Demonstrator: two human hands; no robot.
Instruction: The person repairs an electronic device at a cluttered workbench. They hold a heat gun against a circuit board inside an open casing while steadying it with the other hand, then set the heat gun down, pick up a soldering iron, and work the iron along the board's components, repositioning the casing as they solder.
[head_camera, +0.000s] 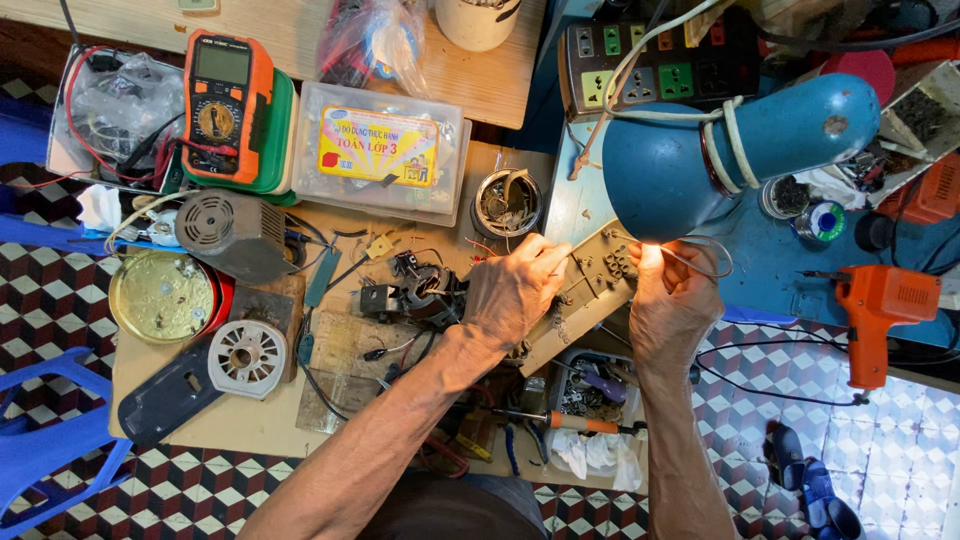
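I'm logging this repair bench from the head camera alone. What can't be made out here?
- Head view: the beige plastic panel is partly hidden by the left hand and lamp glare.
- Right hand: fingertips washed out by the blue desk lamp.
- Orange-handled screwdriver: tip hidden by clutter.
- Cream cup: cut off by the top edge.
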